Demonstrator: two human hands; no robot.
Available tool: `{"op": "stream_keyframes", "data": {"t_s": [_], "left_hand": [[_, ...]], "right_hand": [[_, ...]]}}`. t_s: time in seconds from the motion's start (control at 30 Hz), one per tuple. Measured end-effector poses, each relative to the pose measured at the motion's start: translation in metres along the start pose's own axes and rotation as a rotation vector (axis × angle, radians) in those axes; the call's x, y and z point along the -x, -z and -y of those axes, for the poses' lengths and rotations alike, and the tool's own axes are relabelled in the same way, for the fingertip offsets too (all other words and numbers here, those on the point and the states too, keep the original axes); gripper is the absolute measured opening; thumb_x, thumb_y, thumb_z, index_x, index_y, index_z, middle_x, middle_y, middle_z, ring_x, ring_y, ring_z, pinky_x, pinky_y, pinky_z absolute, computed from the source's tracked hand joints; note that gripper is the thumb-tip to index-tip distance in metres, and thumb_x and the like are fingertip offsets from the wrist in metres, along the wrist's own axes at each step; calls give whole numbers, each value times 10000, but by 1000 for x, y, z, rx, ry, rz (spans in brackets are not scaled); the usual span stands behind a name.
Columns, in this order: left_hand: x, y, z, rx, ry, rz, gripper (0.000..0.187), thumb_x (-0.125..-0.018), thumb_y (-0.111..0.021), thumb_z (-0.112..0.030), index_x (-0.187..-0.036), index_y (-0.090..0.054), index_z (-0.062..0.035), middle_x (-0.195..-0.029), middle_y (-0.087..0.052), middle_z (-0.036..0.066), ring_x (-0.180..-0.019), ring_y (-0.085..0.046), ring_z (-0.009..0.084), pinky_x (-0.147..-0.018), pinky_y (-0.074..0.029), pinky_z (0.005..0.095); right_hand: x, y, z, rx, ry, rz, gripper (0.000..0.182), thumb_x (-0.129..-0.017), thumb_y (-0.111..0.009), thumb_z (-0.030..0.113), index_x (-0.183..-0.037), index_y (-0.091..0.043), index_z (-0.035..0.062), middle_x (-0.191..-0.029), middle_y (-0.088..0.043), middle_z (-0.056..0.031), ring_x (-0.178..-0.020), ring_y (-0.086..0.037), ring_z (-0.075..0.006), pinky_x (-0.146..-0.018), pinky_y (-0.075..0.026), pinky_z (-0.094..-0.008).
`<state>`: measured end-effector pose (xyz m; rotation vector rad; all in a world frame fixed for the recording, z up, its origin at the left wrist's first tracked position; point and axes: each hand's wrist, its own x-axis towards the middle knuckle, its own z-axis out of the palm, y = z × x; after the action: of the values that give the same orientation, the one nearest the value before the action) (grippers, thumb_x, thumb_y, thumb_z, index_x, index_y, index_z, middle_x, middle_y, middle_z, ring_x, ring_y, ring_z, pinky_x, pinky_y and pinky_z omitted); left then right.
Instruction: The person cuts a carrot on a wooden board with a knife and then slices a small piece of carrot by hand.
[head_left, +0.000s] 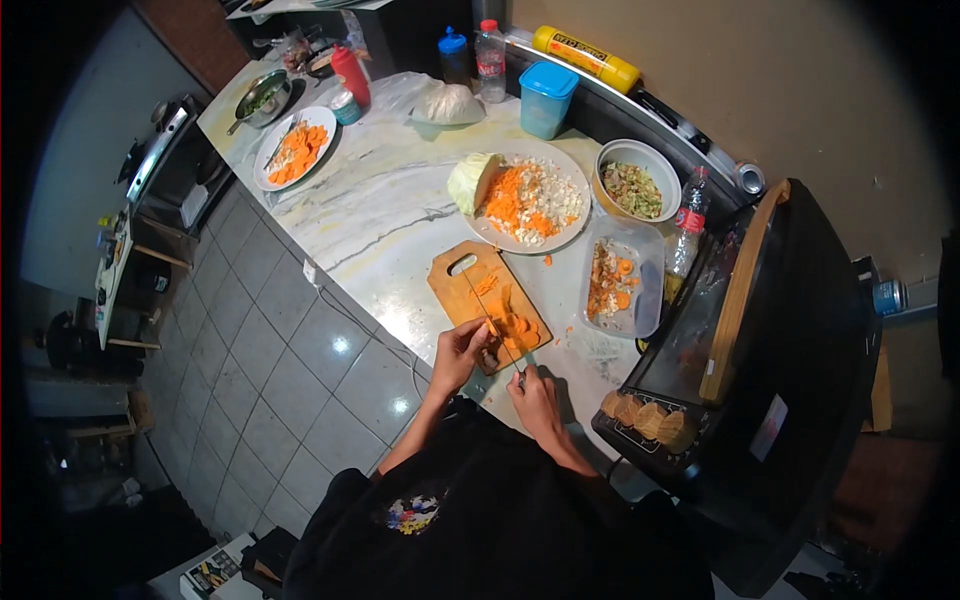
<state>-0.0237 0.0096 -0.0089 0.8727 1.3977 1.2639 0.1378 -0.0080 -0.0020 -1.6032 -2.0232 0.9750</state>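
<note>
On the wooden cutting board lie orange carrot slices and thin carrot strips. My left hand is over the board's near left edge, its fingers pinching a small carrot piece. My right hand, at the board's near edge, is closed around the handle of a knife; its thin blade points away across the board, beside the left fingertips. Beyond the board, a large plate bears chopped carrot, white chopped pieces and a cut cabbage.
Right of the board are a clear plastic container with scraps, a bowl of chopped vegetables and a bottle. A black grill-like appliance stands close on my right. Farther left is a plate of carrots. A cable hangs at the counter edge.
</note>
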Motion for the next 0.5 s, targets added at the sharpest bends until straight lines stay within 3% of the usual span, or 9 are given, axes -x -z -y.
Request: {"op": "stream_keyframes", "data": {"t_s": [0.23,0.5], "left_hand": [[3,3,9,-121,35,-46,251,-907,-555,-129,-1028,-617,82,-819,-642,74,-730,-607,110,-661,-483,225],[3,-1,13,-192,21,-138,244,-895,-573,-134,-1012,-627,73,-817,-640,115,-719,-620,128,-636,-490,245]], "right_hand": [[2,-9,-8,0,-41,59,249,-849,-559,221,-863,-518,-24,-642,-566,-249,-644,-554,-443,-572,-427,-516],[-2,-8,-7,75,-81,68,244,-840,-572,218,-865,-517,-18,-629,-542,-272,-616,-537,-452,-558,-420,-521]]}}
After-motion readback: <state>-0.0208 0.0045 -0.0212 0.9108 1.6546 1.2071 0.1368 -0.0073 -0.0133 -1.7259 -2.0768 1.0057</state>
